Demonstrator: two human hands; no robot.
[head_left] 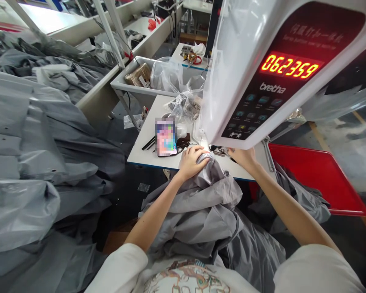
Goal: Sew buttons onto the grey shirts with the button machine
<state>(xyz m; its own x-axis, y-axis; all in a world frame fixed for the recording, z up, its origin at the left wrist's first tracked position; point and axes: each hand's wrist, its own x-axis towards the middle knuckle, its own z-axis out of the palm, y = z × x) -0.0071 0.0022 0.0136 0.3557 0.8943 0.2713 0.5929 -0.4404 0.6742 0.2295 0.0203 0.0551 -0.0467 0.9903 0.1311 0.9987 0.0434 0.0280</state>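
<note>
Grey fabric (207,209) at the white machine head (232,81)

The grey fabric is smooth and thin, with a slight sheen. It lies in loose folds from the bottom centre of the frame up to the front edge of the white tabletop (140,142). Its upper end is bunched on the tabletop, near the frame's centre. The left hand (191,162) rests palm-down on this end, fingers extended and close together, thumb set apart. The right hand (243,158) is at the tabletop, right of centre; its fingertips are partly covered by the machine head, so whether they pinch anything cannot be told.

The machine head is glossy and round-edged, with a dark control panel (288,77) reading 062359 in red digits above "bretha". Its top is cut off by the upper edge of the frame. The stitching area is small, bright and hard to make out.

Left of the left hand lies a rectangular phone (166,138), its screen pixelated. Behind it is crumpled clear plastic (186,103). A smooth red tray (314,171) is at the right. Folded grey cloth (57,134) fills the left side, cut off by the frame edge.
</note>
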